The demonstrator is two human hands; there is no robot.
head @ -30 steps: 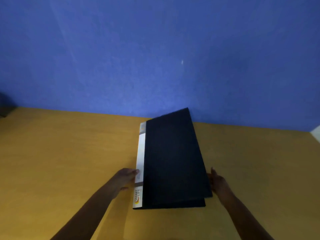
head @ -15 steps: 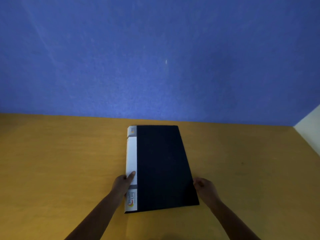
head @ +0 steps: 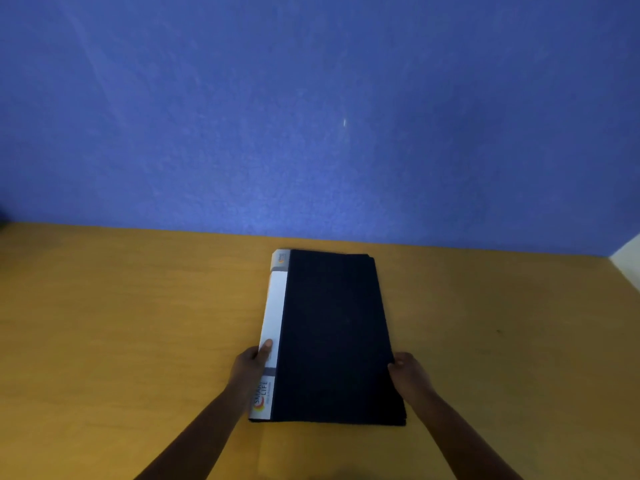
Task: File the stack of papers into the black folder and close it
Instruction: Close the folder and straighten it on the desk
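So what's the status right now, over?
Left hand on the spine, right hand at the open edge. Black folder closed, flat on table. Nothing in the way.

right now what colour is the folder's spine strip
Mostly white spine strip, with grey bands and an orange logo; head view.

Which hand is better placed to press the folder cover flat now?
Probably the right hand. It rests at the open edge of the folder, where a cover would lift. The left hand holds the white spine, which cannot open.
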